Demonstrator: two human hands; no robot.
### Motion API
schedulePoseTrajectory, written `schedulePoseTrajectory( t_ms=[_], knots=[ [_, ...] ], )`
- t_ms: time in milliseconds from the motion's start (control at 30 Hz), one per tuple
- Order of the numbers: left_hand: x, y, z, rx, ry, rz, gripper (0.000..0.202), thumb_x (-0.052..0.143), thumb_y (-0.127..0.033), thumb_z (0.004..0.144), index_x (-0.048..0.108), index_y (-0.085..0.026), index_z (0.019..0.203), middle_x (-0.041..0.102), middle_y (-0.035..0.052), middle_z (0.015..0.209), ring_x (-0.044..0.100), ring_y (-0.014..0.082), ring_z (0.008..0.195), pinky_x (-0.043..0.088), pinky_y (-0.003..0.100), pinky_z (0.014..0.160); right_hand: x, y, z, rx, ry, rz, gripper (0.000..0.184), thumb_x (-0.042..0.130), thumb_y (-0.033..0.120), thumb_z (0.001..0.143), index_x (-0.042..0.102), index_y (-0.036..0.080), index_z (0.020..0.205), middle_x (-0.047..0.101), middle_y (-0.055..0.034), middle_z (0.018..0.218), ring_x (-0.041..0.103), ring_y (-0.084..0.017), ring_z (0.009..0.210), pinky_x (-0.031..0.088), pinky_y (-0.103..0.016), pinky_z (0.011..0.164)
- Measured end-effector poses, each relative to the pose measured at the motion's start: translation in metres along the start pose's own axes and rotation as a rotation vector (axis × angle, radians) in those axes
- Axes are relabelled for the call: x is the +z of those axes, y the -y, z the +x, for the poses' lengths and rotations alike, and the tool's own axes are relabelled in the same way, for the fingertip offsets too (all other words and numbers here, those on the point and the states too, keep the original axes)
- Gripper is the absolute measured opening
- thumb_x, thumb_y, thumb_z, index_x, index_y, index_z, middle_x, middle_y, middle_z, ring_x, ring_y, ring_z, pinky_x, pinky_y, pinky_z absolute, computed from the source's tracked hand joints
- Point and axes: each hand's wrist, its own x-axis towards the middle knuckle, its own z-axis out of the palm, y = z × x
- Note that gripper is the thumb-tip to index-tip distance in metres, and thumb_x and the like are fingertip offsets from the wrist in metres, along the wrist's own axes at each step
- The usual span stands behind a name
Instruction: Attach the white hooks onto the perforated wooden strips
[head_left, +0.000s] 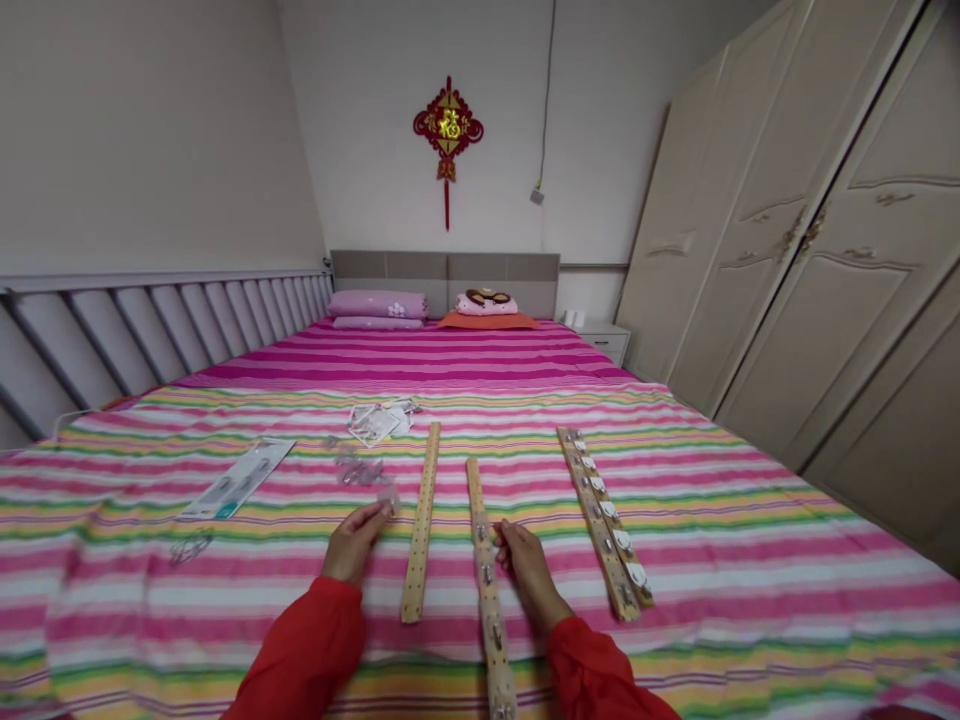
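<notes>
My left hand (354, 543) pinches a small clear plastic piece (388, 498) with a shiny metal part on it. A pile of similar clear pieces (360, 466) lies just beyond. Between my hands is a wooden strip with rows of small holes (421, 535), its face bare. To its right lies a second wooden strip (491, 615), carrying several clear patches with metal hooks. My right hand (526, 562) has its fingers curled together at that strip's right edge, touching it near the topmost hook.
Farther right lie two more wooden strips (600, 525) side by side, one with metal hooks, one with white round pieces. White cards (382, 420) lie beyond the pile. A long flat package (240, 478) and thin wire-like loops (191, 545) are at left on the striped bedsheet (315, 640).
</notes>
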Motion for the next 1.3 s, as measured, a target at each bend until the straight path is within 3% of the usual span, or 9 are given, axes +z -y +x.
schedulePoseTrajectory(
  t_ms=[133,333,500,667,967,1200,1300],
  knots=[
    [0.019,-0.016,-0.026,-0.259,0.131,-0.277,0.014,0.072,-0.010,0.066,0.068,-0.016,0.078,0.068,-0.0010,0.067,0.058,0.0033,0.052,0.039,0.010,0.043,-0.002,0.005,-0.001,0.046,-0.016,0.073,0.032,0.072,0.044,0.061,0.064,0.014,0.067,0.058,0.0015,0.052,0.044,-0.007,0.036,0.030,-0.019,0.036],
    [0.037,-0.017,-0.050,-0.409,0.311,-0.241,0.010,0.072,-0.014,0.070,0.066,-0.018,0.078,0.065,-0.0024,0.062,0.058,0.0039,0.051,0.044,0.011,0.049,0.006,0.022,-0.012,0.020,0.025,0.070,0.027,0.072,0.039,0.063,0.065,0.013,0.070,0.059,0.0020,0.054,0.041,-0.004,0.034,0.026,-0.017,0.033],
    [0.048,-0.011,-0.063,-0.330,0.391,-0.179,0.022,0.081,-0.023,0.057,0.070,-0.017,0.075,0.064,-0.0030,0.061,0.052,0.0026,0.051,0.039,0.011,0.049,0.022,0.055,-0.026,-0.047,0.156,-0.015,0.031,0.075,0.042,0.060,0.067,0.014,0.071,0.060,0.0025,0.054,0.041,-0.005,0.035,0.029,-0.019,0.035],
    [0.053,-0.013,-0.071,-0.176,0.454,-0.040,0.037,0.081,-0.037,0.052,0.073,-0.016,0.082,0.069,0.0032,0.074,0.057,0.0094,0.063,0.041,0.018,0.057,0.033,0.072,-0.040,-0.107,0.230,-0.039,0.030,0.078,0.040,0.059,0.070,0.015,0.074,0.057,0.0035,0.052,0.044,-0.007,0.041,0.034,-0.019,0.039],
    [0.068,-0.005,-0.074,-0.209,0.416,-0.108,0.044,0.083,-0.040,0.045,0.072,-0.016,0.080,0.067,0.0030,0.073,0.054,0.0076,0.061,0.043,0.018,0.058,0.035,0.070,-0.043,-0.069,0.227,0.009,0.032,0.080,0.041,0.055,0.064,0.016,0.067,0.056,0.0046,0.046,0.047,-0.008,0.038,0.036,-0.020,0.038],
    [0.084,-0.007,-0.065,-0.235,0.448,-0.100,0.045,0.084,-0.041,0.040,0.071,-0.013,0.073,0.059,-0.0015,0.056,0.049,0.0052,0.052,0.039,0.017,0.052,0.030,0.067,-0.026,-0.048,0.183,0.012,0.029,0.080,0.035,0.051,0.063,0.016,0.063,0.057,0.0042,0.045,0.048,-0.009,0.039,0.036,-0.020,0.039],
    [0.091,-0.007,-0.053,-0.163,0.480,-0.063,0.042,0.081,-0.046,0.046,0.071,-0.012,0.070,0.060,-0.0007,0.056,0.051,0.0069,0.053,0.040,0.019,0.054,0.031,0.067,-0.014,-0.045,0.156,0.020,0.025,0.078,0.032,0.052,0.062,0.016,0.062,0.057,0.0042,0.045,0.046,-0.008,0.038,0.035,-0.020,0.039]
  ],
)
